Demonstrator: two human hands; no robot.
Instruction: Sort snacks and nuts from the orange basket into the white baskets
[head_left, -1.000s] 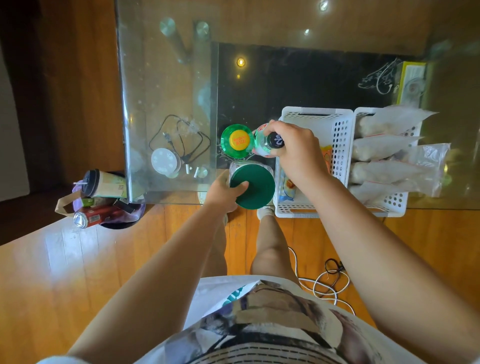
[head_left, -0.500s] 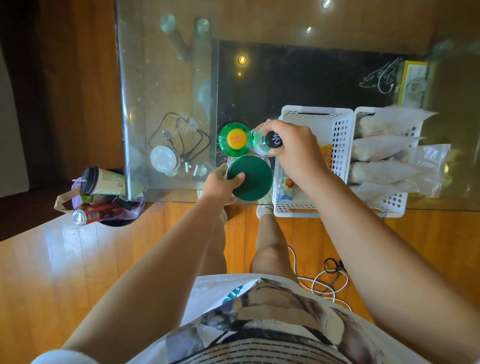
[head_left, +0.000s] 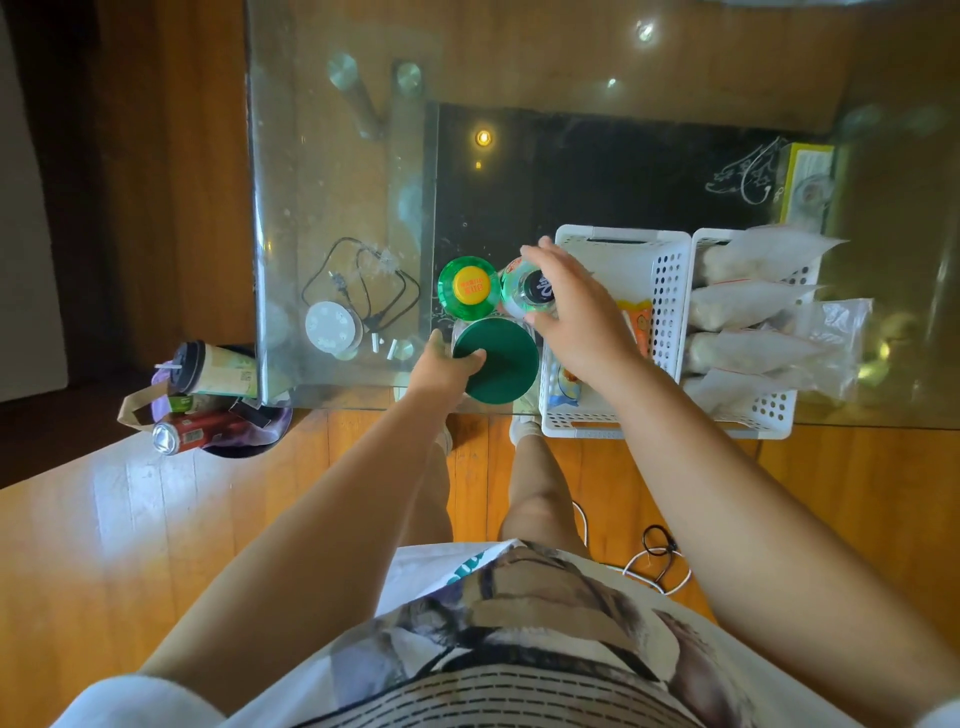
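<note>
On the glass table two white baskets stand side by side. The left white basket holds colourful snack packs; the right white basket holds several clear bags of nuts. My left hand grips a clear jar by its dark green lid at the table's front edge. My right hand hovers with fingers spread over a black-capped bottle, which stands beside a green bottle with a yellow cap. No orange basket is in view.
A white round disc with a black cable lies left of the bottles. A yellow box sits behind the baskets. A bin with a cup and a can stands on the floor at the left. Cables lie on the floor.
My right hand has loosened from the black-capped bottle and its fingers have spread. My left hand has slid the green-lidded jar slightly away from me, closer to the bottles.
</note>
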